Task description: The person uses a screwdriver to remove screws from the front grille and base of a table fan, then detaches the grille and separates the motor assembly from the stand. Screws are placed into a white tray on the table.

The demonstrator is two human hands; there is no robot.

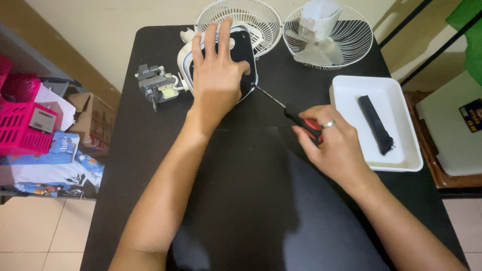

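Note:
My left hand point(217, 70) lies flat on a white and black fan base point(245, 46) at the back of the black table point(251, 200), pressing it down. My right hand point(334, 143) is closed around the red and black handle of a screwdriver point(288, 111). The thin metal shaft points up and left, with its tip touching the edge of the fan base next to my left thumb. A small grey fan motor point(156, 86) lies just left of the base, joined to it by wires.
Two white wire fan grilles point(261, 17) point(354, 42) sit at the table's far edge; the right one holds a white fan blade point(321, 47). A white tray point(396, 88) with a black brush point(376, 123) is at right. A pink basket point(22, 128) and clutter are on the left.

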